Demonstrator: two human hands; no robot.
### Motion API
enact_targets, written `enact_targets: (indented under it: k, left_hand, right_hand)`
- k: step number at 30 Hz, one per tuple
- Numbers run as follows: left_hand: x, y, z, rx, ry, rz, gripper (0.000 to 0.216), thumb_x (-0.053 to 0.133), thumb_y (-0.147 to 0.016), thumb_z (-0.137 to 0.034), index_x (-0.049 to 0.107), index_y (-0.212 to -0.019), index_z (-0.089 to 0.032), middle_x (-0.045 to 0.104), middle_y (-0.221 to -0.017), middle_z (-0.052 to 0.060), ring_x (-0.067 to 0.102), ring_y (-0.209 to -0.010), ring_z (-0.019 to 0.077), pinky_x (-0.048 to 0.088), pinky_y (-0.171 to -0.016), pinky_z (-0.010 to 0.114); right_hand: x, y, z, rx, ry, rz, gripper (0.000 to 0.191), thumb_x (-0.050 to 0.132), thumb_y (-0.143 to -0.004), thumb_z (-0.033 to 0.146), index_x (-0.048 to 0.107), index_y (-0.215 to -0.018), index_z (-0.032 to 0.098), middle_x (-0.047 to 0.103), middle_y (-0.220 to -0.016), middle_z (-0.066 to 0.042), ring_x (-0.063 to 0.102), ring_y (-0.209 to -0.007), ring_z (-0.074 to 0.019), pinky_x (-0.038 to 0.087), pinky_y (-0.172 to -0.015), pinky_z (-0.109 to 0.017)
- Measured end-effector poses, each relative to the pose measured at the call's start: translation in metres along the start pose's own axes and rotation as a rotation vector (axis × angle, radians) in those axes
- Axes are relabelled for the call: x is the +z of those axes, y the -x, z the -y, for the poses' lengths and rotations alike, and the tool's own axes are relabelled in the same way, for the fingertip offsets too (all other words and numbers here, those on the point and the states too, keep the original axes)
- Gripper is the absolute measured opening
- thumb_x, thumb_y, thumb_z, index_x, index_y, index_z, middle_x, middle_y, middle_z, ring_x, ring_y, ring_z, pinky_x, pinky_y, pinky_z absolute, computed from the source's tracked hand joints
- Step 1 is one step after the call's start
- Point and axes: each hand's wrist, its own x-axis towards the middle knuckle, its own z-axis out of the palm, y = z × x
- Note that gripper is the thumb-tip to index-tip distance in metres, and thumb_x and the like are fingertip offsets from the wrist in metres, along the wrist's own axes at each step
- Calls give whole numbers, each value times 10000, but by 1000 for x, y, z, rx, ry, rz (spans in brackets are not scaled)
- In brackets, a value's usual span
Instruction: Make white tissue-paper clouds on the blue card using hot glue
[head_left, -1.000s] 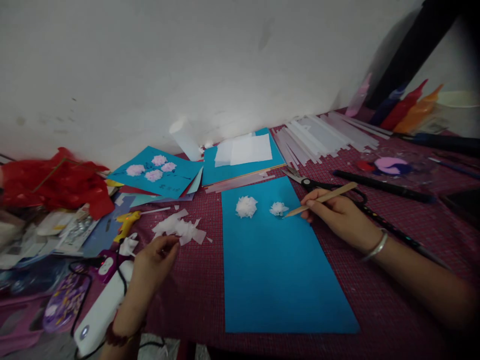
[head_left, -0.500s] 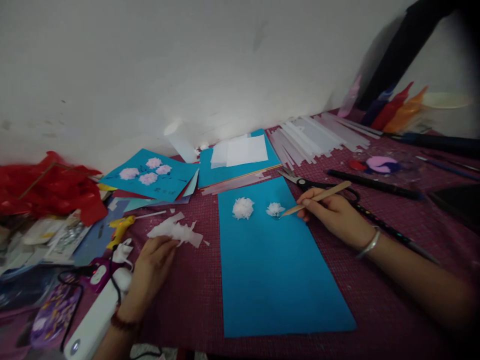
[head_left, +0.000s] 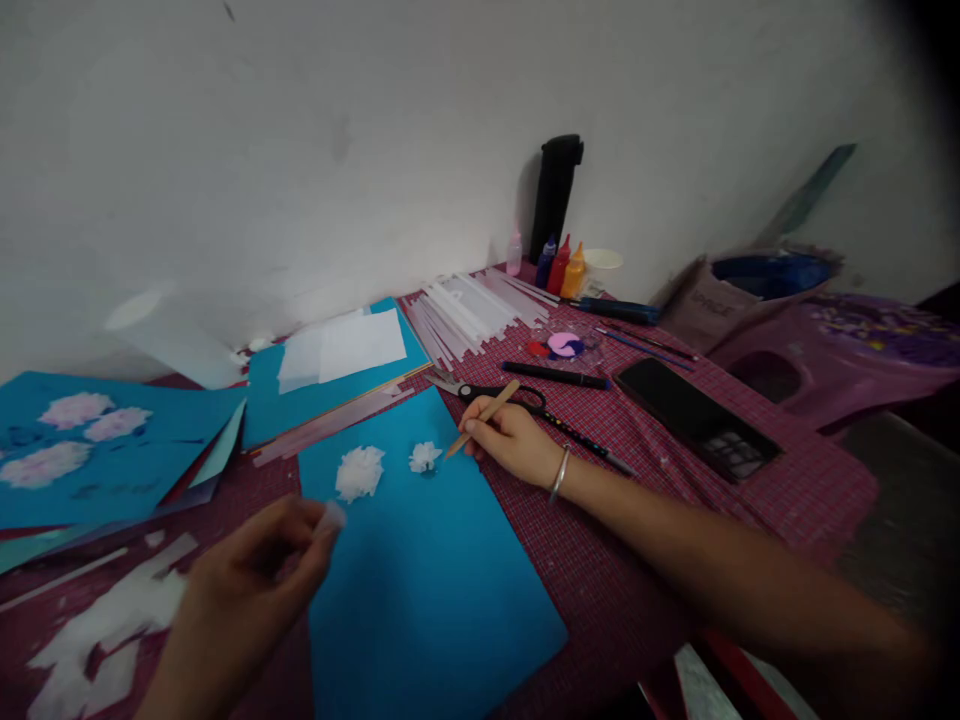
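Between the thumb and fingers of my left hand is a small piece of white paper, held above the left edge of a blue sheet. My right hand grips a flat wooden stick, its tip pointing down at the sheet. Just left of that tip sits a small cluster of crumpled white paper. Farther left on the same sheet is a larger white paper cluster. Torn white paper pieces lie on the table left of my left hand.
Scissors and a black marker lie beyond my right hand. A phone rests at the right. Paper strips and paint bottles are along the wall. A blue card with pale paper flowers stands left.
My left hand has come from the torn paper to the blue sheet with a small white piece. The camera view has turned right. My right hand still holds the stick beside the small cluster.
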Motion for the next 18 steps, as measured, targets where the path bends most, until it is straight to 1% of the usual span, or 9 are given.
enact_targets:
  k: [2,5,8,10,11,13,14,16,18]
  left_hand:
    - [21,-9,-23,-6,131,79,312,641,-695,-467,482,-563,-232,633,-690,-11,590,-592,151,495,-539,256]
    - [41,-20,-34,-38,248,208,185,655,-673,-401,582,-665,-232,599,-628,-20,577,-588,149,481,-538,248]
    - [49,-26,-39,-87,264,371,191,651,-675,-411,635,-702,-223,629,-640,-5,587,-607,158,477,-544,252]
    - [53,-31,-45,-65,237,485,200,634,-693,-421,657,-695,-222,646,-643,1,594,-613,163,473,-549,254]
    - [55,-34,-49,-32,210,522,198,624,-704,-416,667,-695,-224,656,-654,3,602,-628,166,475,-565,257]
    - [63,-43,-56,64,134,547,186,600,-715,-392,684,-697,-227,676,-694,9,621,-674,175,481,-616,269]
    - [67,-49,-58,112,89,540,184,588,-716,-378,690,-696,-226,682,-713,14,627,-695,180,480,-641,276]
    - [77,-59,-60,176,-8,498,191,560,-714,-356,692,-679,-222,681,-725,21,629,-707,185,468,-656,286]
    - [85,-68,-56,199,-98,451,206,534,-718,-344,687,-661,-219,669,-712,22,622,-686,184,450,-637,289]
  right_hand:
    - [-3,-1,0,-17,-4,-8,93,464,-870,182,497,-783,179,572,-623,17,558,-552,-113,455,-538,-228]
    - [-7,-3,0,-31,-4,-29,95,460,-872,169,500,-786,180,572,-624,20,566,-557,-114,452,-538,-225]
    - [-10,-4,2,-47,46,-29,100,470,-873,159,512,-784,177,600,-642,17,586,-577,-113,450,-559,-224]
    - [-12,-5,2,-63,107,-28,99,483,-867,148,526,-781,174,617,-647,17,601,-602,-115,447,-587,-227]
    - [-13,-5,3,-70,138,-32,97,489,-863,142,535,-783,173,622,-647,18,605,-611,-117,444,-597,-229]
    - [-15,-6,4,-85,187,-50,98,495,-857,135,552,-787,170,628,-645,19,607,-621,-120,436,-609,-230]
    - [-16,-6,4,-93,206,-60,102,494,-858,134,558,-787,169,631,-648,17,609,-627,-121,433,-615,-231]
    - [-18,-6,6,-109,240,-80,117,491,-861,134,564,-776,168,636,-655,12,612,-638,-123,427,-623,-230]
    - [-19,-5,9,-115,276,-95,128,488,-863,141,567,-766,170,637,-655,11,613,-641,-125,421,-619,-228]
